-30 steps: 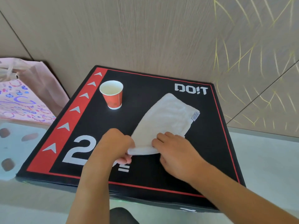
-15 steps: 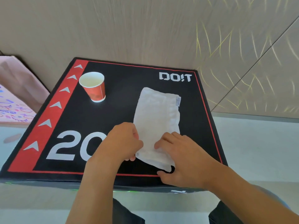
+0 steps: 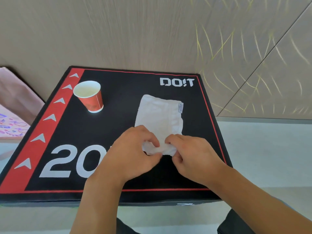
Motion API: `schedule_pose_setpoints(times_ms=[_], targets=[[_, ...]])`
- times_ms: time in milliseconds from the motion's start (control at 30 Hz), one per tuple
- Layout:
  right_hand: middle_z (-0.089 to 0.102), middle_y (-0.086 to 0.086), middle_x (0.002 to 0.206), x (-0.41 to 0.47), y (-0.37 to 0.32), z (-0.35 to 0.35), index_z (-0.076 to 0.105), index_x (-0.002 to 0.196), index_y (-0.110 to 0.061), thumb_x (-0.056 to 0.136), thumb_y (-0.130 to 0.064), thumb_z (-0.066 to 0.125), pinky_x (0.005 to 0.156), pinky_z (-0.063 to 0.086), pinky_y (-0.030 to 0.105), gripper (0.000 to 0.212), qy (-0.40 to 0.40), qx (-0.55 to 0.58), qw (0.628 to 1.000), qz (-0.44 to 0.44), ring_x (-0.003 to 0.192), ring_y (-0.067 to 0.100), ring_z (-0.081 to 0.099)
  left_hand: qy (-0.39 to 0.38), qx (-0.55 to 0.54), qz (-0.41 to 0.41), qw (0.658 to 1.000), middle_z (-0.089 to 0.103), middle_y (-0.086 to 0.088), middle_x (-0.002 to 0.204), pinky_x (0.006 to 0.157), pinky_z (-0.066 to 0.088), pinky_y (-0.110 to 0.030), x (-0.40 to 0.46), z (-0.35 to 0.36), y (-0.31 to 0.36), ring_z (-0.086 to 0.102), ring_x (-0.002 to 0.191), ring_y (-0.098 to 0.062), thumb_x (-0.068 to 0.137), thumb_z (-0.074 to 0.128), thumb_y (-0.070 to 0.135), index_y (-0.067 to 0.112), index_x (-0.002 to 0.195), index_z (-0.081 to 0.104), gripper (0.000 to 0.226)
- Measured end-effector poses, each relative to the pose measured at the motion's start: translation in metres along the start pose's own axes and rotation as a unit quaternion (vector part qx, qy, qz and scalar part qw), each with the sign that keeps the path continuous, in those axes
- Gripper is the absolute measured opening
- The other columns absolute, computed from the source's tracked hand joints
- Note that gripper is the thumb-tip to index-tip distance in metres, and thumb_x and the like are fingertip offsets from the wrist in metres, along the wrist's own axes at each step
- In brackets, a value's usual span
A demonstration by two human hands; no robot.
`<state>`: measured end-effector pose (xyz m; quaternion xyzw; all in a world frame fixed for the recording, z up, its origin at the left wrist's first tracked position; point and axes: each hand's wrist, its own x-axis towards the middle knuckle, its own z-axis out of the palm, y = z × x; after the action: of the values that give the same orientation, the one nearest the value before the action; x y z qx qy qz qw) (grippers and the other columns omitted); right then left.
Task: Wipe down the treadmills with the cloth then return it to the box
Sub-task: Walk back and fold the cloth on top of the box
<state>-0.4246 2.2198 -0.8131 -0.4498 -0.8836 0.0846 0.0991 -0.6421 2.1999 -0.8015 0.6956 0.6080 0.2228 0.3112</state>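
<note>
A folded white cloth (image 3: 159,114) with a small label lies on top of the black and red box (image 3: 118,132) marked "DO!T" and "20". My left hand (image 3: 133,152) pinches the cloth's near end from the left. My right hand (image 3: 192,156) pinches the same bunched end from the right. The near end is lifted and crumpled between my fingers, while the far part lies flat on the box top. No treadmill is in view.
A red paper cup (image 3: 90,96) stands upright on the box's far left part. A pink bag (image 3: 15,108) leans against the wooden wall to the left. Pale floor surrounds the box, and my dark-clad knees show at the bottom.
The cloth has turned from a diagonal lie to pointing straight away from me. Both hands went from pressing its near end to bunching and lifting it. The view shifted right.
</note>
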Motion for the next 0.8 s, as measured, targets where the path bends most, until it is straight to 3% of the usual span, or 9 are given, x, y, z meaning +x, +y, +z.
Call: schedule_pose_setpoints(times_ms=[67, 133, 267, 367, 467, 600, 700, 800], targets=[[0.071, -0.003, 0.091, 0.005, 0.002, 0.002, 0.068, 0.115, -0.019, 0.081, -0.009, 0.078, 0.060, 0.062, 0.037, 0.036, 0.016, -0.002, 1.000, 0.021, 0.066, 0.017, 0.066, -0.027, 0.044, 0.004, 0.999, 0.061, 0.023, 0.111, 0.096, 0.047, -0.025, 0.003, 0.006, 0.002, 0.053, 0.109, -0.004, 0.078, 0.086, 0.042, 0.044, 0.106, 0.068, 0.033], [0.071, -0.001, 0.094, 0.008, 0.006, 0.005, 0.070, 0.114, -0.016, 0.082, -0.004, 0.078, 0.062, 0.063, 0.040, 0.035, 0.036, 0.005, 0.999, 0.023, 0.068, 0.019, 0.066, 0.008, 0.067, 0.007, 0.998, 0.062, 0.020, 0.109, 0.092, 0.048, -0.026, 0.008, 0.012, 0.004, 0.055, 0.105, -0.006, 0.082, 0.083, 0.031, 0.038, 0.110, 0.068, 0.033], [0.060, -0.003, 0.100, 0.010, 0.010, 0.005, 0.063, 0.117, -0.019, 0.094, -0.020, 0.062, 0.067, 0.058, 0.036, 0.023, 0.019, 0.032, 0.999, 0.019, 0.076, 0.017, 0.059, 0.079, 0.047, 0.025, 0.995, 0.066, 0.014, 0.089, 0.073, 0.053, -0.032, 0.014, 0.018, 0.004, 0.061, 0.082, -0.011, 0.090, 0.069, 0.018, 0.031, 0.094, 0.070, 0.014], [0.057, -0.008, 0.108, 0.009, 0.012, -0.006, 0.059, 0.122, -0.023, 0.097, -0.027, 0.062, 0.072, 0.055, 0.025, 0.026, 0.004, 0.051, 0.998, 0.041, 0.084, 0.013, 0.056, 0.083, 0.029, 0.012, 0.996, 0.064, 0.015, 0.081, 0.064, 0.044, -0.024, 0.011, 0.012, 0.005, 0.060, 0.074, -0.012, 0.093, 0.065, 0.021, 0.035, 0.090, 0.069, 0.014], [0.062, -0.016, 0.103, 0.002, 0.017, -0.025, 0.064, 0.116, -0.027, 0.098, -0.021, 0.065, 0.075, 0.054, 0.024, 0.019, -0.014, 0.090, 0.994, 0.061, 0.086, 0.011, 0.060, 0.066, 0.024, -0.022, 0.997, 0.064, 0.013, 0.073, 0.059, 0.042, -0.020, 0.004, -0.005, 0.011, 0.061, 0.069, -0.012, 0.095, 0.063, 0.024, 0.036, 0.082, 0.069, 0.018], [0.071, -0.018, 0.091, -0.010, 0.023, -0.052, 0.077, 0.095, -0.034, 0.096, -0.024, 0.074, 0.071, 0.053, 0.021, 0.011, -0.150, 0.174, 0.971, 0.064, 0.085, 0.008, 0.065, -0.033, 0.043, -0.039, 0.998, 0.068, 0.016, 0.076, 0.064, 0.059, -0.027, -0.010, -0.023, 0.028, 0.066, 0.073, -0.010, 0.096, 0.064, 0.024, 0.034, 0.079, 0.074, 0.022], [0.072, -0.016, 0.092, -0.010, 0.024, -0.063, 0.080, 0.097, -0.036, 0.095, -0.030, 0.076, 0.073, 0.053, 0.023, 0.007, -0.183, 0.245, 0.947, 0.094, 0.086, 0.009, 0.065, -0.072, 0.022, -0.055, 0.996, 0.068, 0.006, 0.072, 0.062, 0.058, -0.031, -0.015, -0.030, 0.030, 0.065, 0.068, -0.017, 0.096, 0.062, 0.021, 0.027, 0.077, 0.074, 0.024], [0.070, -0.024, 0.104, 0.008, 0.031, -0.059, 0.075, 0.112, -0.036, 0.103, -0.023, 0.067, 0.083, 0.049, 0.011, 0.018, -0.132, 0.228, 0.961, 0.088, 0.101, 0.000, 0.063, 0.031, 0.033, -0.055, 0.997, 0.065, 0.003, 0.070, 0.056, 0.054, -0.037, -0.003, -0.025, 0.019, 0.062, 0.064, -0.018, 0.095, 0.062, 0.020, 0.024, 0.077, 0.071, 0.021]])
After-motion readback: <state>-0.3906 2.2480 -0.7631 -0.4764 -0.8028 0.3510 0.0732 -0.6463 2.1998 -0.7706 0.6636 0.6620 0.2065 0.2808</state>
